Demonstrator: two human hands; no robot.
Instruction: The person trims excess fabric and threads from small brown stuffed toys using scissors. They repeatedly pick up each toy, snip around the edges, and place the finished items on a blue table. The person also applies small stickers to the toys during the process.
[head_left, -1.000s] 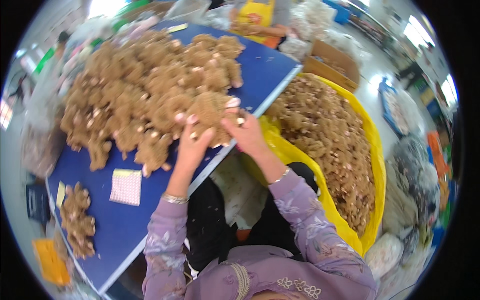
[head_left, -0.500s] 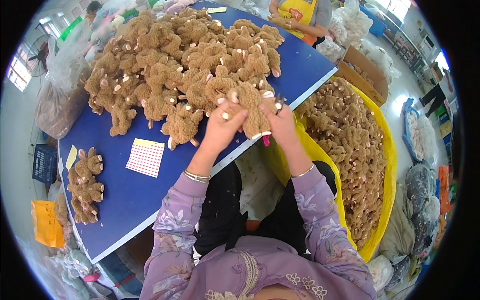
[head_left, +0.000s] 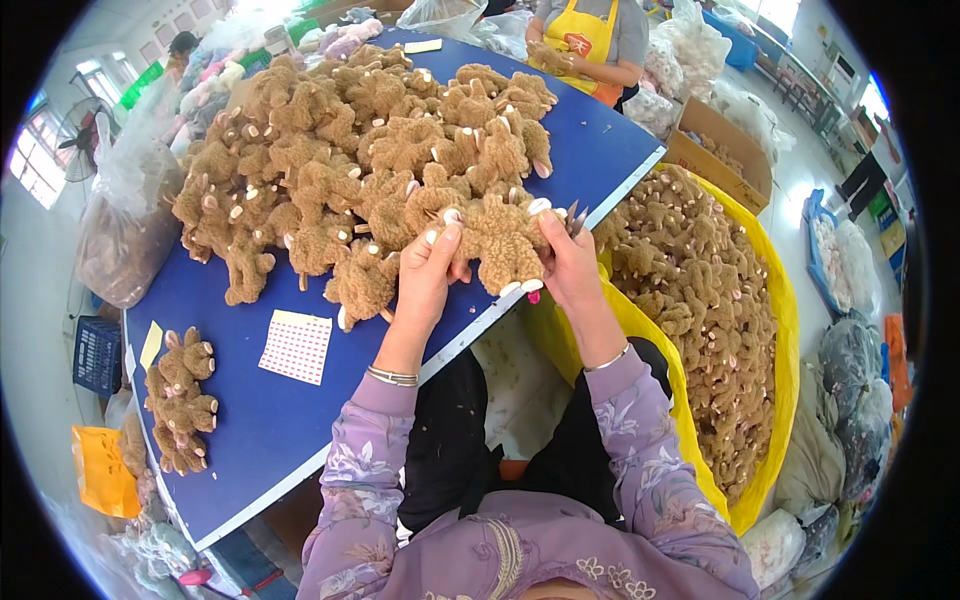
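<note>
Over the table's near edge I hold a small brown curly plush toy (head_left: pixel 503 240) stretched between both hands. My left hand (head_left: pixel 430 265) pinches one white-tipped limb. My right hand (head_left: pixel 572 262) grips the opposite limb and also has dark metal pointed blades (head_left: pixel 575 218), like small snips, poking out past its fingers. The toy's two other white-ended limbs point down towards me. A small pink piece (head_left: pixel 534 297) shows just below it; I cannot tell what it belongs to. A large heap of similar plush toys (head_left: pixel 330 150) lies right behind my hands.
Several plush toys (head_left: pixel 180 400) lie in a row on the blue table (head_left: pixel 250 430), near a label sheet (head_left: pixel 296 347). At right stands a yellow-lined container (head_left: pixel 785 370) full of toys. A co-worker in a yellow apron (head_left: pixel 580 40) stands beyond; a cardboard box (head_left: pixel 715 170) sits nearby.
The plush toy has been turned and spread out, with both hands now at its outer limbs. My left hand has moved slightly left, and the view has shifted a little.
</note>
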